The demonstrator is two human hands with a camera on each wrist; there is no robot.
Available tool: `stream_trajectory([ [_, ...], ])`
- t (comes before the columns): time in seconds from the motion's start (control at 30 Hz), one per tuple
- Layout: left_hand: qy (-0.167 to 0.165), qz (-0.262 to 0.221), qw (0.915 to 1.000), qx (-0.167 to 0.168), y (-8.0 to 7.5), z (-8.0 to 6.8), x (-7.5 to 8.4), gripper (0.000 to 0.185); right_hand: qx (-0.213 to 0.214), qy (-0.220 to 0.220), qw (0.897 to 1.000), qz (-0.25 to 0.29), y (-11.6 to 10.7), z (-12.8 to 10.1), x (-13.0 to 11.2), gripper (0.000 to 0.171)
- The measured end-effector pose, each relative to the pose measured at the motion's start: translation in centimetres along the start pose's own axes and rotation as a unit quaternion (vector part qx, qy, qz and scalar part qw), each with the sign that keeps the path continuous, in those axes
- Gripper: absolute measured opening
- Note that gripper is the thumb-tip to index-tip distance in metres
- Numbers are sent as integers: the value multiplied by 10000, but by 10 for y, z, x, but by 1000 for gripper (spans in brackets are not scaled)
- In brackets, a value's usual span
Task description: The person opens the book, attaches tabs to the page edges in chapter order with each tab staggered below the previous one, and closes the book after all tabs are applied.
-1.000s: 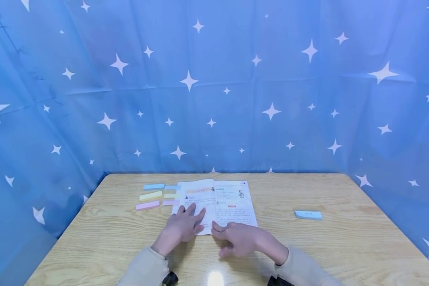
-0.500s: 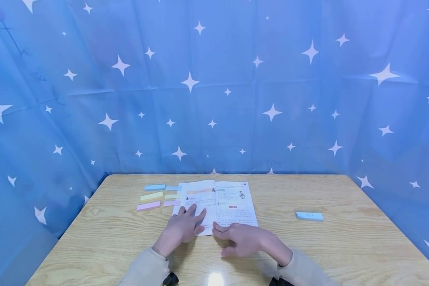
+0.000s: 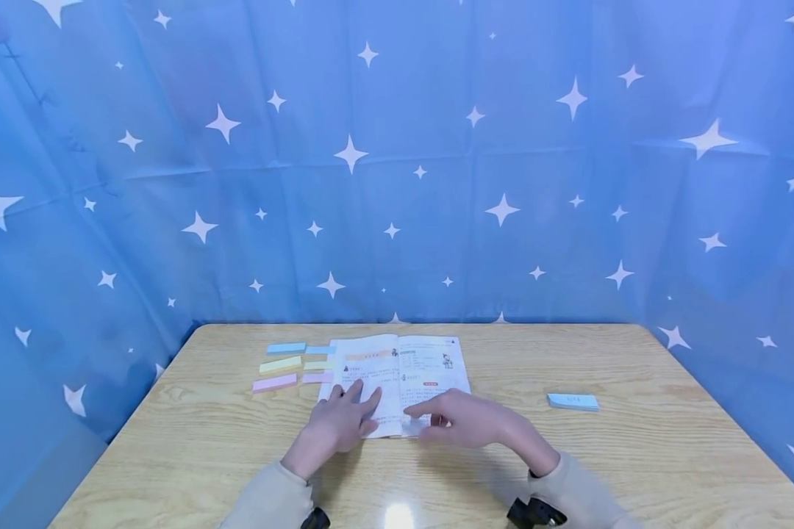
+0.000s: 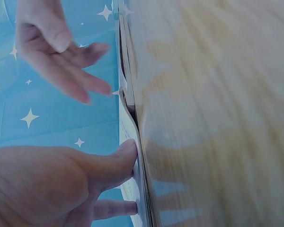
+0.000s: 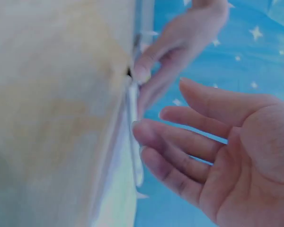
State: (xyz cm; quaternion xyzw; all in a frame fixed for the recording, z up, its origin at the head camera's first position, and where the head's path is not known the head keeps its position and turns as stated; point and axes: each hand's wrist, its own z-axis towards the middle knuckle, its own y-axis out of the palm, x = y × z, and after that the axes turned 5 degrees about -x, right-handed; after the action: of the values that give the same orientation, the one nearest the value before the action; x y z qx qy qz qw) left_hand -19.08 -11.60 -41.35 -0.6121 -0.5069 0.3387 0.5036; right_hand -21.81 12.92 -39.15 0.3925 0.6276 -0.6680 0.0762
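An open book (image 3: 430, 367) with printed pages lies on the wooden table, its spine near the middle. My left hand (image 3: 337, 419) rests with spread fingers on the lower part of the left page; in the left wrist view its thumb (image 4: 125, 156) presses the page by the book's lower edge. Over the lower right page hovers my right hand (image 3: 466, 420), fingers loosely bent and holding nothing. The right wrist view shows that hand (image 5: 217, 146) with its palm turned to the camera and its fingers apart, close to the book's edge.
Left of the book lie blue (image 3: 286, 347), yellow (image 3: 281, 364) and pink (image 3: 274, 383) sticky-note pads, with matching strips beside them at the left page's edge. A blue pad with writing (image 3: 572, 401) lies at the right. A blue star-patterned curtain (image 3: 397, 184) surrounds the table (image 3: 635, 455).
My right hand has lifted from the book's lower edge near the spine and moved up and to the right over the right page. The left hand stays on the left page.
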Motion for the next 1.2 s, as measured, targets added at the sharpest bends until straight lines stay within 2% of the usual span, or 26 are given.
stream_trajectory([
  [0.27, 61, -101, 9999, 55, 1, -1, -1, 53, 835, 411, 9955, -194, -33, -25, 6, 32],
  [0.57, 101, -158, 9998, -27, 1, -1, -2, 53, 1579, 915, 9820, -486, -63, -61, 21, 35],
  [0.9, 101, -212, 9997, -58, 0, -2, -2, 53, 1716, 1272, 9748, -650, -78, -88, 41, 33],
  [1.07, 100, -200, 9997, -71, -1, -3, -2, 53, 1655, 1222, 9777, -417, -84, -106, 55, 36],
  [1.2, 131, -196, 9997, -49, 0, -3, -2, 53, 1650, 1350, 9769, -130, -88, -124, 67, 36],
])
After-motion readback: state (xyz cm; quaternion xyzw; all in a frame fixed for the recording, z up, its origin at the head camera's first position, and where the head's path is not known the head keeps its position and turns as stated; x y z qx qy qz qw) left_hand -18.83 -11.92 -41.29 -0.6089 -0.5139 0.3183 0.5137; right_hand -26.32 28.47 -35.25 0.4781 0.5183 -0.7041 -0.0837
